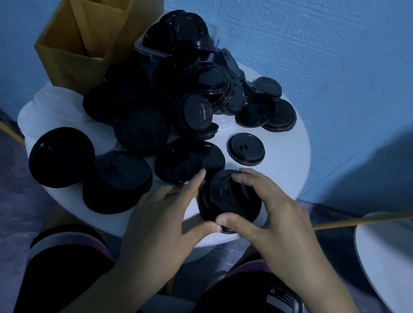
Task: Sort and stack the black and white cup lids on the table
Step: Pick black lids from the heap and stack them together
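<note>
Round white desk [285,152]: unsorted heap of black lids [181,97] centre/rear; white lids [52,107] kept apart at L edge. Right hand [277,220] curls thumb and fingers round small black stack [229,199] at near edge. Left hand [165,218], fingers straight, steadies its side, prob. to align rims.

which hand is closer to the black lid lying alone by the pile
Right. The right hand curls over the lid stack just below the lone lid; the left hand sits beside its left edge, farther away.
</note>
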`<state>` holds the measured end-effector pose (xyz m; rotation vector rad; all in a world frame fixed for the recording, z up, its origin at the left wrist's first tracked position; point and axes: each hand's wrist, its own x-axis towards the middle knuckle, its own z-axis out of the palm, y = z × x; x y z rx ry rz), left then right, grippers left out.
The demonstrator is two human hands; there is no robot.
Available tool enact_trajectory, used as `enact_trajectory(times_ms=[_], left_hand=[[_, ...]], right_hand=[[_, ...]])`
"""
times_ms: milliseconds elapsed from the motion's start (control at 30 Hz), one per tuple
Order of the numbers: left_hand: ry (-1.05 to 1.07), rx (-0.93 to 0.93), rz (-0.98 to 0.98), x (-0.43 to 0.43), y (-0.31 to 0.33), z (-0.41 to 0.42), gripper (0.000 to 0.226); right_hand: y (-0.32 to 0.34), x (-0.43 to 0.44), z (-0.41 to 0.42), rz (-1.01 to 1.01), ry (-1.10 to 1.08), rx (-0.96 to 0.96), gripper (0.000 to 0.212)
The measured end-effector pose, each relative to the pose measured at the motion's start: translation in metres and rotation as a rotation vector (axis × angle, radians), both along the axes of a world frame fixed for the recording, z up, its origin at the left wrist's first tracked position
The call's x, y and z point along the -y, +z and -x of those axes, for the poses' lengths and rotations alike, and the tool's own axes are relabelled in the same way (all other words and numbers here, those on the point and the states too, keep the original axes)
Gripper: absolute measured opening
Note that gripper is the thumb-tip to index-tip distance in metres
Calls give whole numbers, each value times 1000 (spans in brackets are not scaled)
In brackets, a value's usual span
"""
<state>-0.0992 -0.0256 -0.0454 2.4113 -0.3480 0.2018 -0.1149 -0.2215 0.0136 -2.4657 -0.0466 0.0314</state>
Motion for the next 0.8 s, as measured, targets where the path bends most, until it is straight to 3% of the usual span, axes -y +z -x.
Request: enact_trajectory(times_ms=[233,467,633,800], left_hand=[[-36,58,13,0,0,-2,82],[-55,37,26,-3,0,-1,75],[-7,7,117,0,2,-1,63],[-28,-4,134,-2,2,-1,63]], right_hand=[[-1,5,-1,-102,-14,-33,76],[-6,28,-3,-302,154,-159,62],[-17,33,-8,-495,148,-156,71],[-22,34,-8,-520,116,-162,77]])
